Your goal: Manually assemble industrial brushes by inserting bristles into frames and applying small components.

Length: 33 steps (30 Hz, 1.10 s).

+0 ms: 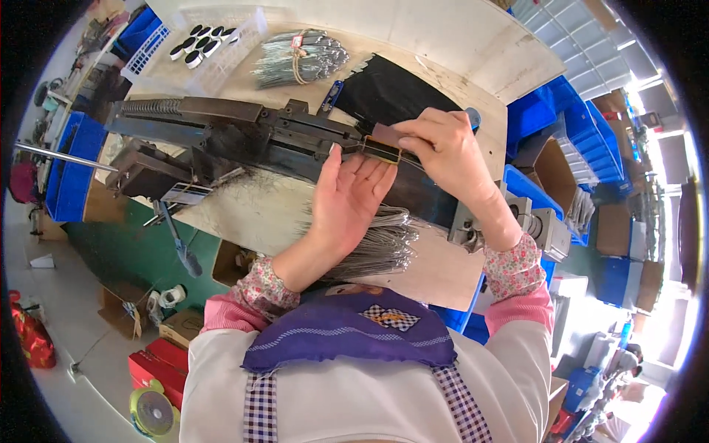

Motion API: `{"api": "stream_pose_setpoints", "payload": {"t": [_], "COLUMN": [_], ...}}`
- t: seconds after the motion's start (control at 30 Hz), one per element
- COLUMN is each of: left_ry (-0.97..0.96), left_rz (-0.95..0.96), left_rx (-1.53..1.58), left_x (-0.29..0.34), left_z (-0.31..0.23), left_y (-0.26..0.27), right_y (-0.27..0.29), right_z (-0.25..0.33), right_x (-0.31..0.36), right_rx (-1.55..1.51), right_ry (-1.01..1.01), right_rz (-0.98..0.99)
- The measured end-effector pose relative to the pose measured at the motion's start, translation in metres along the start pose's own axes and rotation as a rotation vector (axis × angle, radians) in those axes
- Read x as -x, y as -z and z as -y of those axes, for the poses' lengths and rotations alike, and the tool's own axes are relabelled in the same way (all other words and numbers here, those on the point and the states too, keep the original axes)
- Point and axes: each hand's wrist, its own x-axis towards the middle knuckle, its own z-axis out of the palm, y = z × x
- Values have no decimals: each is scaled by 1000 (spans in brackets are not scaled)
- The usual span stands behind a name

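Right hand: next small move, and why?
I'd probably ease the brownish piece down toward the yellow-edged dark block: the right hand pinches it right beside the block, and the left hand is open, palm up, fingertips at the block's near edge.

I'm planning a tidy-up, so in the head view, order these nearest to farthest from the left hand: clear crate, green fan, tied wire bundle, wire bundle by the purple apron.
From the left hand:
1. Wire bundle by the purple apron: just below, slightly right.
2. Tied wire bundle: above, slightly left.
3. Clear crate: upper left.
4. Green fan: lower left.
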Motion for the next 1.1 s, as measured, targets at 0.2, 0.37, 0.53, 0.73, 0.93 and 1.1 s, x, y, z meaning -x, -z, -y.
{"api": "stream_pose_setpoints", "payload": {"t": [0.2, 0.37, 0.53, 0.73, 0.93, 1.1], "left_ry": [42, 31, 13, -12, 48, -50], "left_rz": [42, 4, 20, -25, -25, -68], "left_rx": [-34, -52, -87, -122, -207, -277], "left_x": [1, 3, 0, -2, -5, 2], "left_z": [-4, -2, 0, -4, -4, 22], "left_y": [0, -5, -2, -4, -3, 15], "right_y": [-1, 1, 13, -4, -10, -4], "right_z": [0, -5, 31, 42, 33, 40], "right_x": [10, 8, 18, 16, 21, 83], "right_rx": [12, -14, 112, 270, 424, 111], "right_ry": [25, 73, 14, 47, 127, -72], "right_rz": [45, 5, -20, 97, 85, 151]}}
